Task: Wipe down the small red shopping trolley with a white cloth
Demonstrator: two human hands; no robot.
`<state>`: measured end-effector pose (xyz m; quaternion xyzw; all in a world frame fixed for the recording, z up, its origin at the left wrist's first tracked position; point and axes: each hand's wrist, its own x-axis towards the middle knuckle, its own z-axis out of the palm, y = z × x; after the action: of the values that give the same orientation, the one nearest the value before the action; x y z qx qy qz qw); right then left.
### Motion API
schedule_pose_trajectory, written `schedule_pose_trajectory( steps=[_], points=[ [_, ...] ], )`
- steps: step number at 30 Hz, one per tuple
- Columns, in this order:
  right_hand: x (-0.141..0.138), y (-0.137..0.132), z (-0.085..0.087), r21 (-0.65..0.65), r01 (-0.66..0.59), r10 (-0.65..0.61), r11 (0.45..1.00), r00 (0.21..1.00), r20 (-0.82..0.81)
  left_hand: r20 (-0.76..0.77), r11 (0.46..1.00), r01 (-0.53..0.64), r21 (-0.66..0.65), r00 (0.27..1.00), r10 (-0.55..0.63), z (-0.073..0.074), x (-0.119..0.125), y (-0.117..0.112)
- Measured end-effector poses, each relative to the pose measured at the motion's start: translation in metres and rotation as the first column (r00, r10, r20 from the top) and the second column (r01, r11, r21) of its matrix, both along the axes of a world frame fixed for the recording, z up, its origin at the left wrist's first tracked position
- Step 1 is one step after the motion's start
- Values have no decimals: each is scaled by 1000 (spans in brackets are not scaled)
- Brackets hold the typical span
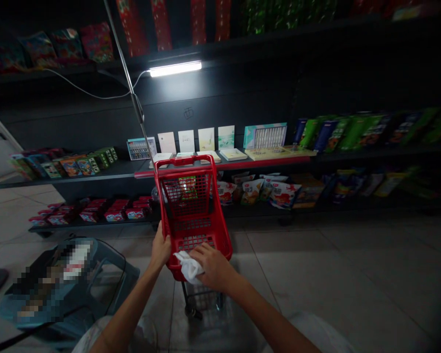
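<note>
Two bare hands meet at the near end of a small red shopping cart (194, 215), which stands on the tiled floor (334, 274) directly in front of the person, facing a wall of dark shelves. The left hand (160, 249) grips the cart's near left corner, its fingers curled shut over the rim. The right hand (213, 267) lies on the near rim just beside it, fingers close together and bent down onto a crumpled white cloth (188, 267), pressing it against the red plastic. The cloth bunches out from under the fingertips towards the left hand, without touching it.

Inside the cart, at the far end, a green packet (187, 186) shows through the mesh wall. A thin metal pole (127, 73) rises at a slant from behind the cart towards the top of the view.

Beyond the cart, a shelf (125, 169) at middle height carries a row of pale cards (196, 139) standing upright, with flat books lying before them. Below them sit snack bags (257, 190), and to the left, low down, red boxes (110, 211). A bright light tube (175, 68) glows under the upper shelf. Green and blue boxes (338, 132) line the shelf to the right.

Near the person's left arm stands a blue-grey plastic stool (110, 274); what lies on it is blurred out.
</note>
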<state>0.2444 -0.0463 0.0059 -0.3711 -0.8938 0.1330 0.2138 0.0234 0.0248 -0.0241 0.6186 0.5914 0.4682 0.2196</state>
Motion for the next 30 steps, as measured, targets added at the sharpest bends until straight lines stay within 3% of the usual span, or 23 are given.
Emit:
schedule_pose_trajectory(
  steps=[5,13,16,24,27,30],
  points=[
    [14,11,8,-97,-74,75,993,997,12,-11,1000,16,-5,1000,-16,1,-2,0],
    [61,21,22,-173,4,15,985,994,104,-21,997,72,3,997,-72,7,-4,-6],
    [51,14,21,-149,30,-19,988,997,76,-9,999,41,3,999,-41,2,-3,-5],
    [-11,-6,2,-63,-6,4,998,999,-33,-3,1000,7,12,1000,-7,-12,-3,2],
    [3,5,11,-148,-95,92,984,995,-27,5,999,38,-5,999,-38,-7,-3,0],
    [33,19,24,-326,-55,65,944,998,22,0,997,80,12,997,-80,1,-2,-6]
  ],
)
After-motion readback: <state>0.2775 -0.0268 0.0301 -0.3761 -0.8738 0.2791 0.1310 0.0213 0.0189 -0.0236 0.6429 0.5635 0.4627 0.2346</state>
